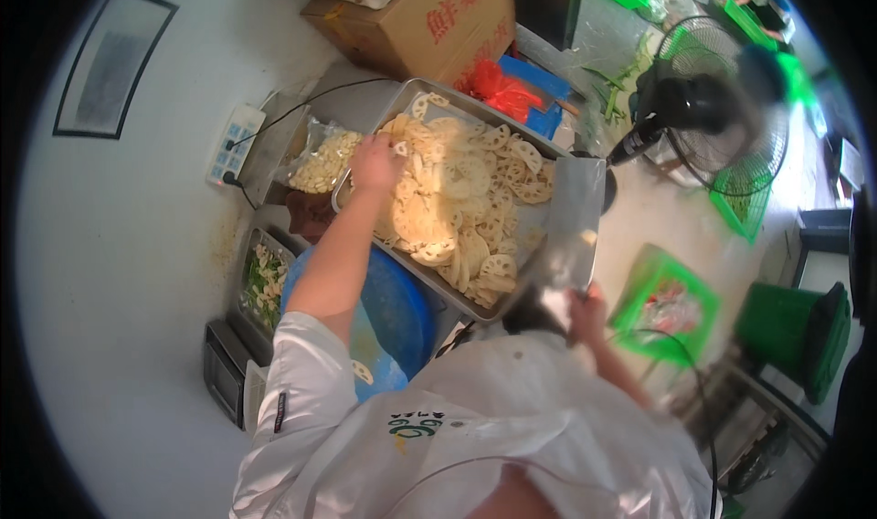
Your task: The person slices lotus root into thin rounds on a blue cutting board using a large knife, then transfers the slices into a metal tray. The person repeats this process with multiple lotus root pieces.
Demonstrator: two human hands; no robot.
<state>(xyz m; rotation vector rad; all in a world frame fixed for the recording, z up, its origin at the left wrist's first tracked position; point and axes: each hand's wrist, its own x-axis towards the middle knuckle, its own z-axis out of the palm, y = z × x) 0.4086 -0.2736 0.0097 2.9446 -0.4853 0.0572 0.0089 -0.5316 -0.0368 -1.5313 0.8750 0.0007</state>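
Note:
A large metal tray (373,238) holds a heap of pale lotus root slices (470,185). At the tray's left side, my left hand (377,161) reaches onto the heap, its fingers closed around a lotus root slice at the fingertips. Near the tray's right corner stands a shiny, flat-sided metal piece (577,213), whose full shape I cannot make out. My right hand (587,315) is closed on the lower end of this piece, slightly blurred. Beside my left wrist lies a clear plastic bag of small pale pieces (327,158).
Below the tray is a blue tub (399,304). A cardboard box (411,26) stands behind it, next to a red plastic bag (505,91). At right are a black fan (708,108), a green basket (626,318) and a green bin (790,336). A power strip (235,144) hangs at the left wall.

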